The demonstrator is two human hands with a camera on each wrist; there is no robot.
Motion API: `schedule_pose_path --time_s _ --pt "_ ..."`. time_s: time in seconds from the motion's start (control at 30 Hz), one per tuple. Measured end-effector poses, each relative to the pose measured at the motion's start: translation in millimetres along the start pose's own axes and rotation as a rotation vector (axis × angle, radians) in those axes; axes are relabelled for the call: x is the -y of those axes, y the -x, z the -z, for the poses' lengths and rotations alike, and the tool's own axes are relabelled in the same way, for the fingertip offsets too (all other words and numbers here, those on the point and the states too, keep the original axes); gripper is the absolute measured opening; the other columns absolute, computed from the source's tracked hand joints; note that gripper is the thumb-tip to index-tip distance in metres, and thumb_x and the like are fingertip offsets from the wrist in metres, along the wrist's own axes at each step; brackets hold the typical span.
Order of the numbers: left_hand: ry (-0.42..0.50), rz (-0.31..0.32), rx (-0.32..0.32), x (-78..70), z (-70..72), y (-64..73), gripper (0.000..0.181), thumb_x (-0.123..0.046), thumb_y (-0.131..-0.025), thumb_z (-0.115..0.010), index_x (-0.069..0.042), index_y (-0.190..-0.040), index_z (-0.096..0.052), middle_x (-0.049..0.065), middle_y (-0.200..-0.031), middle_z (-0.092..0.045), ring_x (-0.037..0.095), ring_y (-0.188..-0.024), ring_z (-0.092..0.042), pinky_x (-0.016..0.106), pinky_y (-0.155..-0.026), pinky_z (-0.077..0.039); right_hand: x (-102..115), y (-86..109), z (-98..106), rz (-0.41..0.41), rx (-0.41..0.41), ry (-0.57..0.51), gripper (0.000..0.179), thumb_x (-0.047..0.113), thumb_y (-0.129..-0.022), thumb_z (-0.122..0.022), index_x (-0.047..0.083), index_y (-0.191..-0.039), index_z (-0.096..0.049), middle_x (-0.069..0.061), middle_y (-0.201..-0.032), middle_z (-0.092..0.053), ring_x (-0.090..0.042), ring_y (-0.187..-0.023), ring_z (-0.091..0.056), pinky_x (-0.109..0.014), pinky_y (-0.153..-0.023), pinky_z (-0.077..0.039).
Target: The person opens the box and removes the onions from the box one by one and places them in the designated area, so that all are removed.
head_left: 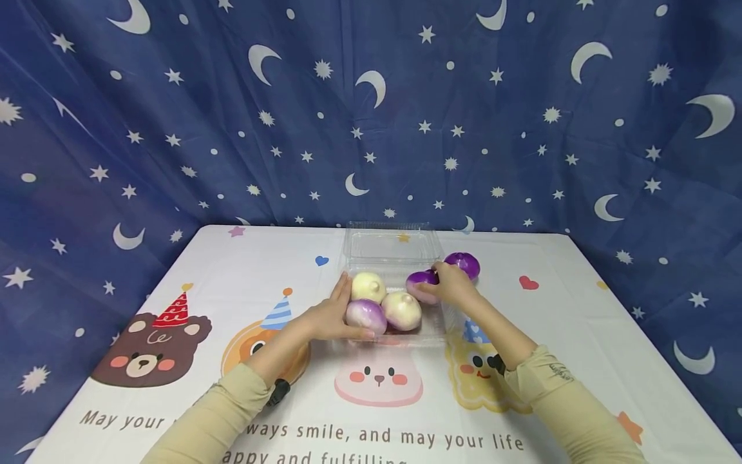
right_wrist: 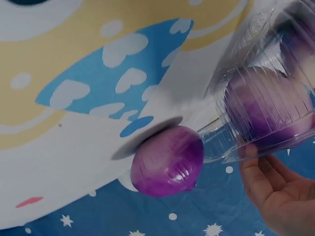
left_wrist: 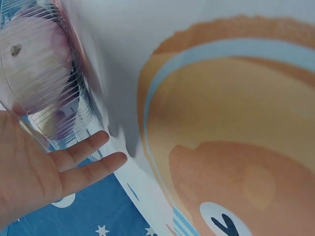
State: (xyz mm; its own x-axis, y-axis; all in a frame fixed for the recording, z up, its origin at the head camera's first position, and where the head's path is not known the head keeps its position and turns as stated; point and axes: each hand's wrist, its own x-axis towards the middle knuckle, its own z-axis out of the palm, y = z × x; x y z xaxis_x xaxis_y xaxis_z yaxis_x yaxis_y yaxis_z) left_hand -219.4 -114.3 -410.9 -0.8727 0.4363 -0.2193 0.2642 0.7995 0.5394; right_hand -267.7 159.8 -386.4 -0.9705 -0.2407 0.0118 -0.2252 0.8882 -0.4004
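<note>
A clear plastic clamshell container lies with its lid folded back toward the curtain. Inside its left and middle part sit a pale onion, a purple-and-white onion and a cream-and-purple onion. My left hand rests along the container's left side, its fingers extended in the left wrist view. At the right side, my right hand grips a purple onion inside the container. Another purple onion lies on the table just outside, beyond that hand.
A white cloth with printed cartoon animals and lettering covers the table. Behind it hangs a blue curtain with moons and stars. Dark wrist straps show near the sleeves.
</note>
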Motion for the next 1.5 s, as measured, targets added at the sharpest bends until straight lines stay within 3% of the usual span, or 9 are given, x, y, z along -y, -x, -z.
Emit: schedule_pose_path --time_s 0.2,0.37,0.7,1.03,1.5 --pt "-0.006 0.008 -0.004 -1.0 0.8 0.5 0.125 -0.067 -0.071 -0.067 -0.004 -0.151 0.006 0.009 -0.158 0.020 0.048 -0.129 -0.039 0.053 -0.093 -0.048 -0.4 1.4 -2.4 0.039 -0.050 -0.019 0.058 0.032 -0.083 -0.069 -0.008 -0.122 -0.055 -0.027 -0.115 -0.063 -0.043 -0.105 -0.061 -0.050 -0.089 -0.050" --pt "-0.013 0.007 -0.019 -2.9 1.1 0.3 0.124 -0.065 -0.072 -0.068 -0.004 -0.151 0.006 0.010 -0.158 0.018 0.048 -0.132 -0.035 0.057 -0.097 -0.043 9.1 9.4 1.1 0.011 -0.104 -0.046 0.054 0.023 -0.083 -0.069 -0.007 -0.126 -0.053 -0.027 -0.118 -0.062 -0.044 -0.107 -0.059 -0.052 -0.091 -0.048" --pt "-0.008 0.023 -0.035 -6.3 1.6 0.2 0.125 -0.063 -0.071 -0.070 -0.004 -0.151 0.005 0.011 -0.158 0.016 0.048 -0.130 -0.038 0.056 -0.097 -0.044 13.7 15.2 0.6 0.059 -0.144 -0.180 0.064 0.014 -0.082 -0.070 -0.003 -0.137 -0.042 -0.029 -0.125 -0.057 -0.045 -0.112 -0.057 -0.053 -0.095 -0.046" --pt "0.002 0.026 -0.011 -7.2 4.2 0.4 0.124 -0.060 -0.072 -0.071 -0.003 -0.151 0.006 0.011 -0.158 0.018 0.049 -0.132 -0.034 0.055 -0.098 -0.043 13.7 16.5 3.4 0.042 -0.177 -0.314 0.068 0.014 -0.083 -0.069 -0.013 -0.137 -0.036 -0.032 -0.134 -0.045 -0.045 -0.124 -0.045 -0.052 -0.103 -0.040" --pt "0.022 0.030 0.006 -7.6 3.4 2.2 0.125 -0.060 -0.072 -0.071 -0.002 -0.150 0.007 0.012 -0.157 0.019 0.052 -0.134 -0.028 0.058 -0.102 -0.038 7.1 20.6 2.7 0.027 -0.245 -0.470 0.064 0.012 -0.081 -0.072 -0.009 -0.134 -0.042 -0.029 -0.126 -0.046 -0.042 -0.113 -0.052 -0.048 -0.097 -0.047"
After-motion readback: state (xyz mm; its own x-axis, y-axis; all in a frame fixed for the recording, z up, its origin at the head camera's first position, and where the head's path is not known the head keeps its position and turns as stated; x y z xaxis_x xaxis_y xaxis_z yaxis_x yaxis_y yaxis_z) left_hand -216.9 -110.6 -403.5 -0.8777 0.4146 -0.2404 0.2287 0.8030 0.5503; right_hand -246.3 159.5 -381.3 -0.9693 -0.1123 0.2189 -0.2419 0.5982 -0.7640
